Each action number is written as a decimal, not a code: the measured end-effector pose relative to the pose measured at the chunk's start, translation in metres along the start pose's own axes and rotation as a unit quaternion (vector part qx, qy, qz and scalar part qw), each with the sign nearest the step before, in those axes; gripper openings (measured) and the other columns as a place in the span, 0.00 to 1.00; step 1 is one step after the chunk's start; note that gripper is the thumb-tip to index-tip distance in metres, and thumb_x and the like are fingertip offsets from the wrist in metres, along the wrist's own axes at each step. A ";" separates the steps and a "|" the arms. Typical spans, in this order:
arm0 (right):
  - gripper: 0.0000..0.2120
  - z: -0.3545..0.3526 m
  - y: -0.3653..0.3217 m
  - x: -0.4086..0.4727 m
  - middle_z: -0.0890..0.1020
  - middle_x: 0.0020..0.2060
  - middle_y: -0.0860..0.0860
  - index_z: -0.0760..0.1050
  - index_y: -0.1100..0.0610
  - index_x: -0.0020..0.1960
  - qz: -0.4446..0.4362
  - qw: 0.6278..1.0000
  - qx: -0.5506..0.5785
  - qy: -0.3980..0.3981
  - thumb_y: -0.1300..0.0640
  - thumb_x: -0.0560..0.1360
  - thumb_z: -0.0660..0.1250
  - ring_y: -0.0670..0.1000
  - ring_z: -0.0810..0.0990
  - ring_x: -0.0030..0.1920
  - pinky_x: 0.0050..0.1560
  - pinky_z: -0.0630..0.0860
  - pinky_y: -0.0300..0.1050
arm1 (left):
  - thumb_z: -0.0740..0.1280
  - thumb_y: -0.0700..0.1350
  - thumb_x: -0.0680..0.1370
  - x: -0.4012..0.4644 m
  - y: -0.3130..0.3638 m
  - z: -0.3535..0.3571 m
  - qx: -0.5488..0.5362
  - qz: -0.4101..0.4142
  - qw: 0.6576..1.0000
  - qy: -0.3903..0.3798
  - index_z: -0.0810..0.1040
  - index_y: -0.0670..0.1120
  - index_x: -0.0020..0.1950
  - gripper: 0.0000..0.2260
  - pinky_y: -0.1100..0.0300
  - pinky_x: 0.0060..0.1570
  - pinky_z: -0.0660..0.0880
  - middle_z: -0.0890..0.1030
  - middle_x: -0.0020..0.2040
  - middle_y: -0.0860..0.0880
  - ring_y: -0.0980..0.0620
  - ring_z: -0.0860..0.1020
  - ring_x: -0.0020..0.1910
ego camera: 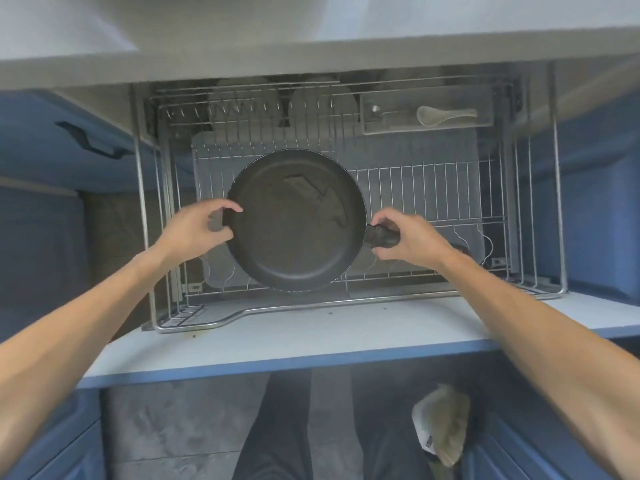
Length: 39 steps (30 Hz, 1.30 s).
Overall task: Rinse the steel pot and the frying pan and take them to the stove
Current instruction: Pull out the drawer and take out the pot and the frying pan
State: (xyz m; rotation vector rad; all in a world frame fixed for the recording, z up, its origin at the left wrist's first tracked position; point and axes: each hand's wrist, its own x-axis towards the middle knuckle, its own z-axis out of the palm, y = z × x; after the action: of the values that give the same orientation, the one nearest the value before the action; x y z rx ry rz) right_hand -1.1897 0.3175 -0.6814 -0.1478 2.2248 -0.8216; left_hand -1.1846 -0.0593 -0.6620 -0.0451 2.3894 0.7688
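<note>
A black frying pan (pixel 296 220) hangs over the wire rack of a pulled-out drawer (pixel 433 188), its inside facing me. My right hand (pixel 405 239) grips the pan's black handle (pixel 379 236) at the right. My left hand (pixel 197 228) pinches the pan's left rim between thumb and fingers. No steel pot, sink or stove is in view.
The drawer's wire basket has plate dividers, with pale dishes at the back (pixel 311 98) and a grey tray holding a white spoon (pixel 443 114). The white drawer front with a blue edge (pixel 277 344) lies below my hands. Blue cabinets stand on both sides. My legs and slipper (pixel 440 427) show below.
</note>
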 end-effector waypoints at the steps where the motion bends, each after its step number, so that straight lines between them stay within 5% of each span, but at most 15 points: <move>1: 0.19 -0.009 -0.007 -0.006 0.82 0.46 0.47 0.69 0.44 0.51 -0.004 1.000 0.005 -0.002 0.54 0.65 0.74 0.52 0.80 0.48 0.51 0.74 0.46 | 0.67 0.43 0.74 -0.004 0.008 -0.012 0.008 0.004 1.000 0.005 0.71 0.66 0.52 0.17 0.56 0.53 0.70 0.77 0.63 0.53 0.53 0.74 0.54; 6: 0.18 -0.061 -0.045 -0.057 0.81 0.49 0.45 0.71 0.44 0.51 -0.010 1.000 0.006 -0.014 0.51 0.65 0.74 0.46 0.79 0.52 0.55 0.74 0.42 | 0.61 0.52 0.69 -0.041 0.059 -0.071 0.025 0.031 0.999 0.012 0.72 0.66 0.52 0.14 0.54 0.58 0.70 0.74 0.49 0.69 0.59 0.73 0.53; 9: 0.18 -0.097 -0.063 -0.108 0.81 0.49 0.40 0.72 0.42 0.51 -0.003 1.000 0.002 -0.021 0.50 0.65 0.75 0.39 0.77 0.54 0.58 0.72 0.40 | 0.59 0.58 0.67 -0.074 0.090 -0.091 0.028 0.074 0.997 0.006 0.71 0.70 0.49 0.12 0.63 0.53 0.69 0.71 0.46 0.77 0.66 0.72 0.52; 13: 0.19 -0.142 -0.076 -0.189 0.81 0.49 0.43 0.72 0.38 0.51 0.034 0.999 -0.027 0.007 0.44 0.62 0.74 0.41 0.78 0.54 0.56 0.76 0.45 | 0.57 0.61 0.67 -0.109 0.139 -0.105 0.030 0.142 0.989 -0.001 0.73 0.66 0.56 0.18 0.64 0.58 0.71 0.75 0.53 0.71 0.68 0.73 0.55; 20: 0.23 -0.231 -0.081 -0.275 0.81 0.47 0.41 0.72 0.35 0.51 0.065 0.987 -0.061 0.136 0.41 0.59 0.77 0.45 0.81 0.49 0.55 0.75 0.39 | 0.61 0.60 0.68 -0.078 0.256 -0.134 0.008 0.226 0.974 0.021 0.71 0.69 0.56 0.16 0.57 0.54 0.75 0.81 0.49 0.61 0.60 0.79 0.51; 23: 0.24 -0.281 -0.080 -0.271 0.82 0.42 0.45 0.71 0.34 0.49 0.068 0.977 -0.068 0.191 0.54 0.62 0.78 0.46 0.80 0.43 0.44 0.72 0.29 | 0.61 0.61 0.66 -0.049 0.305 -0.153 -0.020 0.233 0.972 0.028 0.71 0.70 0.53 0.16 0.57 0.53 0.76 0.80 0.45 0.62 0.60 0.79 0.48; 27: 0.19 -0.340 -0.074 -0.237 0.81 0.46 0.46 0.74 0.38 0.47 0.060 0.973 -0.059 0.215 0.55 0.65 0.76 0.39 0.77 0.38 0.40 0.70 0.27 | 0.67 0.50 0.73 0.004 0.353 -0.180 0.010 0.242 0.968 0.067 0.75 0.62 0.60 0.16 0.55 0.51 0.77 0.80 0.43 0.61 0.60 0.79 0.44; 31: 0.17 -0.395 -0.053 -0.178 0.80 0.45 0.45 0.74 0.38 0.48 0.033 0.974 -0.055 0.216 0.53 0.66 0.75 0.47 0.77 0.44 0.44 0.71 0.35 | 0.66 0.45 0.76 0.071 0.386 -0.197 0.039 0.225 0.970 0.078 0.75 0.58 0.61 0.16 0.58 0.47 0.74 0.80 0.43 0.58 0.57 0.78 0.43; 35: 0.17 -0.430 -0.030 -0.120 0.79 0.46 0.44 0.75 0.41 0.51 0.012 0.974 -0.053 0.221 0.51 0.65 0.74 0.47 0.77 0.48 0.49 0.73 0.42 | 0.65 0.40 0.75 0.127 0.398 -0.197 -0.033 0.177 0.979 0.097 0.74 0.64 0.53 0.17 0.64 0.42 0.70 0.81 0.34 0.66 0.66 0.76 0.37; 39: 0.17 -0.449 -0.013 -0.075 0.80 0.49 0.45 0.73 0.38 0.50 0.002 0.977 -0.049 0.208 0.48 0.63 0.73 0.47 0.78 0.48 0.48 0.76 0.45 | 0.64 0.38 0.75 0.165 0.395 -0.187 -0.088 0.133 0.981 0.107 0.75 0.55 0.62 0.18 0.59 0.44 0.71 0.83 0.47 0.54 0.50 0.77 0.46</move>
State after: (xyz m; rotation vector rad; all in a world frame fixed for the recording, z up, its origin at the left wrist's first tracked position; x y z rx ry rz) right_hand -1.4455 0.5634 -0.3964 -0.0181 2.6587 -0.7962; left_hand -1.5041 0.1929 -0.4335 0.1289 2.5546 1.1505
